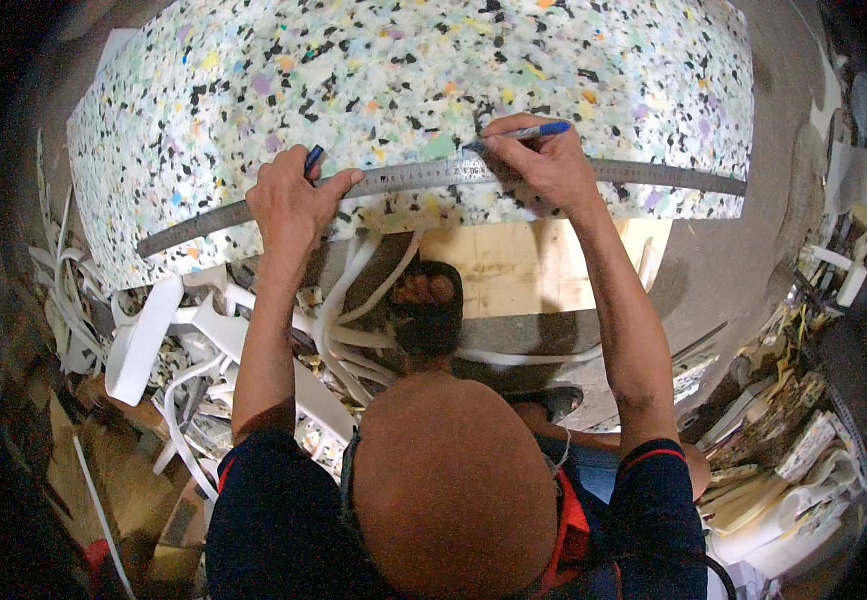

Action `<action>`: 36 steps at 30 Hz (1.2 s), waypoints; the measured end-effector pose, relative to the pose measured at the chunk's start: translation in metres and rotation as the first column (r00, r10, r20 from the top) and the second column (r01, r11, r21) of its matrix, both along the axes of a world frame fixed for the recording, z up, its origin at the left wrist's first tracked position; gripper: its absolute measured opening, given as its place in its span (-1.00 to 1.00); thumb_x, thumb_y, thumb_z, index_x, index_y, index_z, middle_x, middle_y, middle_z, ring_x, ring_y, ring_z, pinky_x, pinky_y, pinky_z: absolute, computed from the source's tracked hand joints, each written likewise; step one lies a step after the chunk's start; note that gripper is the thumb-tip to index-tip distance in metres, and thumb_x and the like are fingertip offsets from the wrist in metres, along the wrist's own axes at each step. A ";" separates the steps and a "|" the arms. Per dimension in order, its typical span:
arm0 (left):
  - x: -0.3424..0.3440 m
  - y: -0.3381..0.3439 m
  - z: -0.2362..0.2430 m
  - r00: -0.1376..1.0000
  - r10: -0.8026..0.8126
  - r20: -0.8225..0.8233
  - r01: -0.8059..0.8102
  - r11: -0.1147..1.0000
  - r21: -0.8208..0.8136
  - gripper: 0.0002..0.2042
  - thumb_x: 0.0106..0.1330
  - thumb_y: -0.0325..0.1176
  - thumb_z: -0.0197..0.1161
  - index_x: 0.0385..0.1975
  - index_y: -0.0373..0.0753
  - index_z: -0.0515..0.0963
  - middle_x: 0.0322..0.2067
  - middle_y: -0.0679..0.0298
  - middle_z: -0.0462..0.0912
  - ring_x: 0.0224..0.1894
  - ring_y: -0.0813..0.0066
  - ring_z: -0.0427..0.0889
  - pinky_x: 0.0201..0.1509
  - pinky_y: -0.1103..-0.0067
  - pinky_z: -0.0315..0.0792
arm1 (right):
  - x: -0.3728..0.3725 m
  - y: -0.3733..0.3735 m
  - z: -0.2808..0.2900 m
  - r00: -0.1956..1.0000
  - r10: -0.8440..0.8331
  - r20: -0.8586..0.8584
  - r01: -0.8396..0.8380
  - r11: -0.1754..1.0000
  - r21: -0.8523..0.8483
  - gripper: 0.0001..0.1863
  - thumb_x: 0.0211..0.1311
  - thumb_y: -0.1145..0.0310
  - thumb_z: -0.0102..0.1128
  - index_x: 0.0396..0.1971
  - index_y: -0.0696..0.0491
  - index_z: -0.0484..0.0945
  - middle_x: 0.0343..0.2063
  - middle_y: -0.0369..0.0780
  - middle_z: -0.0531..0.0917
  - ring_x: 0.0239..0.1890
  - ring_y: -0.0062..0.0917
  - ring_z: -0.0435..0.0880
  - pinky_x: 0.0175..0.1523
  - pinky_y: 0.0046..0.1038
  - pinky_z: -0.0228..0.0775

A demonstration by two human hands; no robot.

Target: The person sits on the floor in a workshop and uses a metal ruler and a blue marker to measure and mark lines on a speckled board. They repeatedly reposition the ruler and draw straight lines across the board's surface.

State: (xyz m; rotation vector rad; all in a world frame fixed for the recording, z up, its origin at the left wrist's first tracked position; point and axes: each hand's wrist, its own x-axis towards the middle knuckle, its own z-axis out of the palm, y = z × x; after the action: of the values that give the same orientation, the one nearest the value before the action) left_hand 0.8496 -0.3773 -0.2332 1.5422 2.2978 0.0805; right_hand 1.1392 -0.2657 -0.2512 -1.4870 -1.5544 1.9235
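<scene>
A large sheet of speckled multicoloured foam (434, 80) spreads out in front of me. Along its near part lies a long metal ruler (394, 178), appearing curved in this view. My left hand (292, 205) presses on the ruler, thumb stretched along it. A small dark blue piece, seemingly a pen cap (314, 158), sticks up between its fingers. Over the ruler's right half, my right hand (554, 172) grips a pen (539, 131) with a blue end and a pale barrel. The pen's tip points left, close to the ruler's far edge; contact with the foam cannot be made out.
Below the foam's near edge is a pale flat board (514, 265), with a sandalled foot (424, 300) beside it. White curved strips and offcuts (144, 340) pile up at the left. More mixed scraps (804, 440) lie heaped along the right.
</scene>
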 end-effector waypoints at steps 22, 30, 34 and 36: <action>0.026 -0.022 0.036 0.960 -0.159 0.229 0.108 0.970 0.219 -0.54 -0.03 -0.06 0.60 -0.45 -0.22 0.45 -0.45 0.15 0.54 -0.38 0.15 0.52 -0.23 0.32 0.40 | 0.057 -0.045 0.050 0.841 0.203 0.501 -0.530 0.497 0.688 -0.60 0.03 0.16 0.38 -0.13 -0.03 0.55 -0.45 -0.18 0.52 -0.37 -0.17 0.56 -0.28 -0.15 0.38; 0.050 -0.044 0.023 0.802 -0.597 -0.010 0.573 0.765 0.295 -0.50 -0.05 -0.16 0.56 -0.19 -0.22 0.46 0.15 0.00 0.37 0.25 -0.08 0.29 0.21 0.06 0.18 | 0.225 -0.070 0.107 0.827 -0.280 0.487 -0.221 0.634 0.741 -0.64 0.08 0.32 0.39 -0.14 0.17 0.59 -0.38 -0.04 0.62 -0.34 -0.15 0.66 -0.20 -0.26 0.50; 0.043 -0.032 -0.002 0.716 -0.697 -0.022 0.688 0.701 0.186 -0.52 -0.12 -0.34 0.52 -0.18 -0.25 0.46 0.16 -0.04 0.37 0.18 -0.07 0.35 0.06 0.07 0.24 | 0.271 -0.105 0.122 0.750 -0.432 0.501 -0.052 0.716 0.696 -0.61 0.09 0.34 0.37 -0.10 0.22 0.57 -0.29 0.01 0.66 -0.29 -0.19 0.70 -0.13 -0.33 0.51; 0.039 -0.021 0.004 0.624 -0.778 -0.071 0.760 0.583 0.286 -0.52 -0.16 -0.37 0.52 -0.19 -0.25 0.47 0.13 -0.04 0.39 0.12 -0.04 0.39 -0.02 0.09 0.27 | 0.277 -0.119 0.123 0.689 -0.503 0.522 0.003 0.722 0.692 -0.61 0.09 0.36 0.36 -0.10 0.23 0.59 -0.27 0.02 0.68 -0.27 -0.23 0.71 -0.10 -0.34 0.52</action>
State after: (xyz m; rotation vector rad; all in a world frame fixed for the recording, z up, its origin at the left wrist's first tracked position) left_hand 0.8889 -0.3982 -0.2291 2.5258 1.3962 0.2368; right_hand 1.4159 -0.3849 -0.1283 -2.0078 -1.8380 0.4934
